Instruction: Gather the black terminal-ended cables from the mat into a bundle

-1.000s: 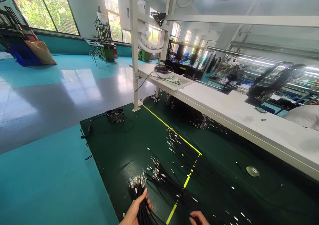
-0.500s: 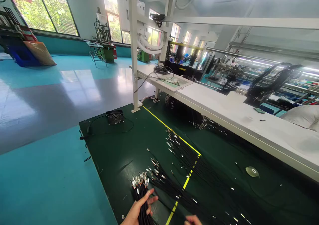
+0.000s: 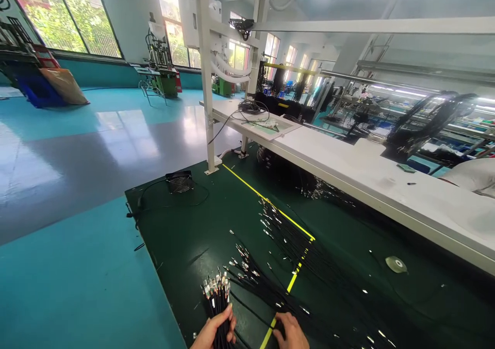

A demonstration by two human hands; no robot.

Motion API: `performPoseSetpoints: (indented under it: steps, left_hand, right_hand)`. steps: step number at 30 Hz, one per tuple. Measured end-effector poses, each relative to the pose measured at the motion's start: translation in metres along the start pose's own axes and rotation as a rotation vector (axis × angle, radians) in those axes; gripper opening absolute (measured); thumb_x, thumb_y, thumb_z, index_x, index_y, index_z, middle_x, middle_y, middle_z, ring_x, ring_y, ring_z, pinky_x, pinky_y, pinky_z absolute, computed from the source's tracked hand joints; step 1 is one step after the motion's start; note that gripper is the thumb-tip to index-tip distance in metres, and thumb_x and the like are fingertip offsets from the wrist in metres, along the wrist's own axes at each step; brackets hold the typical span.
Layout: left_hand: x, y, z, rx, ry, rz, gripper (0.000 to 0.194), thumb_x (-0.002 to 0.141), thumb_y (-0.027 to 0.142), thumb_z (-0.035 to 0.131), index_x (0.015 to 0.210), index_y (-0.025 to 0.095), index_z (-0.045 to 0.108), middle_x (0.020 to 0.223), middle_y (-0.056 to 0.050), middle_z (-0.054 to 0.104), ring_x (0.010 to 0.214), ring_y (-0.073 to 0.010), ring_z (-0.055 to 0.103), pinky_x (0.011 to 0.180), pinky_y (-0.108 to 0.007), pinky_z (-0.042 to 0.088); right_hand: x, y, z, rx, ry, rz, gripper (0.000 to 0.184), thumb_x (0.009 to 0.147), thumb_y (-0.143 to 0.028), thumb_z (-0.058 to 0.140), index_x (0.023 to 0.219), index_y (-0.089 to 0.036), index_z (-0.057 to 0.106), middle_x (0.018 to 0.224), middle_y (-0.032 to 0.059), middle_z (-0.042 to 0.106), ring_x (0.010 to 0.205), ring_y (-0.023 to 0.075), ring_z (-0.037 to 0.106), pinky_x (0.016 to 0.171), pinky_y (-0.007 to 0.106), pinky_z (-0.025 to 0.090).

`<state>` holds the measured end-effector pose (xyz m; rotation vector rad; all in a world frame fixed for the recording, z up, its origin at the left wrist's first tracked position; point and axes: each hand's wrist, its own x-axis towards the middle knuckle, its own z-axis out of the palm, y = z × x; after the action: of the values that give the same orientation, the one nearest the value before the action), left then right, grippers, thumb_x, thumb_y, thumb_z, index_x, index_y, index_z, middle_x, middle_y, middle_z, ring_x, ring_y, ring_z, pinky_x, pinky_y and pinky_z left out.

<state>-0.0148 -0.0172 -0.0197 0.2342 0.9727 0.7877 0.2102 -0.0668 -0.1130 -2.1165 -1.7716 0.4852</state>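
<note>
My left hand is wrapped round an upright bundle of black cables, just below their bright metal connector ends. To its right, my right hand has its fingertips closed on a single black cable, which runs up and left toward the bundle. A loose fan of black cables with connector ends lies on the dark green mat just beyond my hands. Another spread of cables lies farther off, beside the yellow tape line. The lower parts of both hands are cut off by the frame.
A long white workbench crosses to the right, with a coiled cable on it. Its post stands on the mat. A black fan with a cord and a tape roll are on the mat. More cables lie under the bench.
My right hand has moved up and left, farther into view, toward the bundle. My left hand's fingers, spread before, have closed round the bundle.
</note>
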Motion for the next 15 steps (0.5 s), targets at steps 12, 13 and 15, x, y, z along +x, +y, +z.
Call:
performPoseSetpoints:
  steps: [12,13,15]
  left_hand:
    - [-0.001,-0.002,0.0,-0.049,0.03,-0.028,0.03,0.065,0.041,0.063,0.059,0.016,0.047,0.051,0.005,0.049,0.038,-0.0039,0.036,0.05,-0.021,0.037]
    - [-0.001,-0.002,0.0,-0.049,0.03,-0.034,0.03,0.064,0.041,0.063,0.058,0.016,0.047,0.05,0.006,0.048,0.038,-0.0038,0.036,0.05,-0.021,0.037]
    - [0.0,-0.002,-0.001,-0.041,0.027,-0.05,0.032,0.062,0.042,0.065,0.057,0.016,0.045,0.049,0.006,0.047,0.037,-0.0038,0.034,0.048,-0.021,0.036]
  right_hand:
    - [0.03,0.0,-0.082,-0.235,-0.118,-0.134,0.026,0.084,-0.026,0.021,0.094,-0.023,0.044,0.086,0.0031,0.061,0.076,0.0137,0.061,0.067,0.026,0.047]
    - [0.033,0.005,-0.089,-0.268,-0.129,-0.14,0.028,0.084,-0.026,0.019,0.096,-0.023,0.044,0.089,0.0035,0.061,0.078,0.0146,0.061,0.068,0.027,0.048]
    - [0.035,0.021,-0.097,-0.316,-0.171,-0.154,0.031,0.084,-0.028,0.018,0.095,-0.024,0.047,0.088,0.003,0.062,0.078,0.0159,0.062,0.067,0.029,0.048]
